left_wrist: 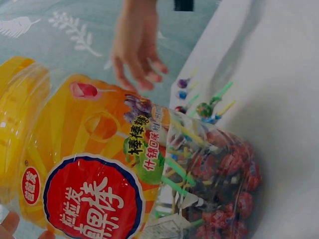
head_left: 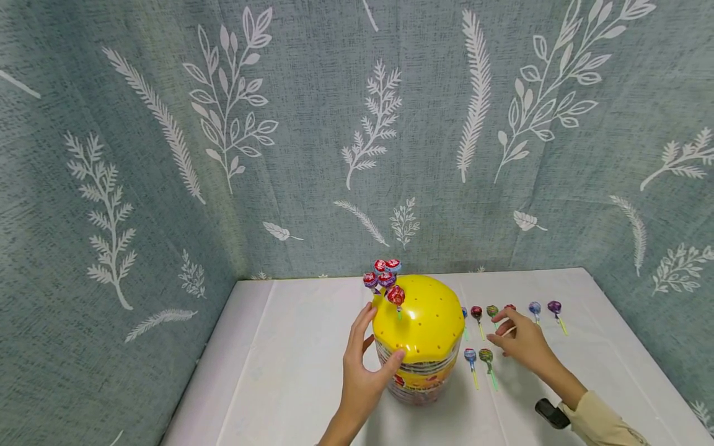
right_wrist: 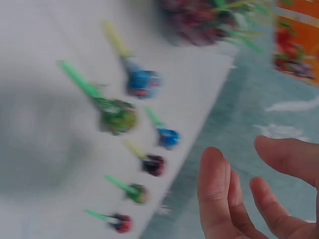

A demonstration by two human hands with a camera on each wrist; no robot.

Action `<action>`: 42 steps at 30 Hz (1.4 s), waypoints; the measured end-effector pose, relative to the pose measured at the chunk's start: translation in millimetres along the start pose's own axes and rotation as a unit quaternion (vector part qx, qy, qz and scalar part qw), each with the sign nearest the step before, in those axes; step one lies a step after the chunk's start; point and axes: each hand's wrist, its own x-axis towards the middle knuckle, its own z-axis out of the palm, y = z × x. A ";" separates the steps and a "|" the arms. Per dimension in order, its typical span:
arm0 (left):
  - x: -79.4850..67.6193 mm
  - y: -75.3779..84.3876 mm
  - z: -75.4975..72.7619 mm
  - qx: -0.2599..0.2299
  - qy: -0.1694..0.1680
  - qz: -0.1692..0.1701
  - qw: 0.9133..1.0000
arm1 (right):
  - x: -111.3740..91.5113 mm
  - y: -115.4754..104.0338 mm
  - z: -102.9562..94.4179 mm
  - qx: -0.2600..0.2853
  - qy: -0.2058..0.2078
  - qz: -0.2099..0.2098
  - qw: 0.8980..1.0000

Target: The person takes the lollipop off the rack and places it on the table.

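Jar (head_left: 422, 379) upright on the bench (head_left: 301, 347), wrapped lollipops visible through its clear lower wall. Yellow lid (head_left: 432, 319) dotted with small holes; five lollipops stand bunched at its left edge, the red lollipop (head_left: 396, 295) nearest the wearer. Left hand (head_left: 361, 379) grips the jar at the lid, fingers along the left side, thumb on the near rim, just beside that bunch. Right hand (head_left: 524, 342) hovers right of the jar, fingers and thumb apart, nothing between them. Back row of loose lollipops runs on both sides of its fingers; the green lollipop (head_left: 492, 311) lies just beside the fingertips, contact impossible to tell. Blue-wrapped lollipop (head_left: 470, 355) and green-wrapped lollipop (head_left: 486, 356) lie nearer the wearer, between jar and right hand. Leaf-patterned curtain (head_left: 312, 155) behind.
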 end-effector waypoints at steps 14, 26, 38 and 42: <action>0.3 -1.8 0.7 0.003 -0.001 -0.001 1.000 | -4.4 -64.8 -31.4 0.027 0.038 -0.095 0.994; -0.3 -1.7 0.3 -0.002 -0.001 0.004 1.000 | -16.6 -117.9 -39.3 0.099 0.029 -0.159 0.982; 0.1 -1.9 0.6 0.002 -0.001 -0.007 1.000 | -19.1 -152.3 -24.0 0.155 0.014 -0.236 0.959; 0.1 -2.3 0.2 0.006 0.000 -0.007 1.000 | -17.5 -160.5 -17.0 0.164 0.003 -0.244 0.956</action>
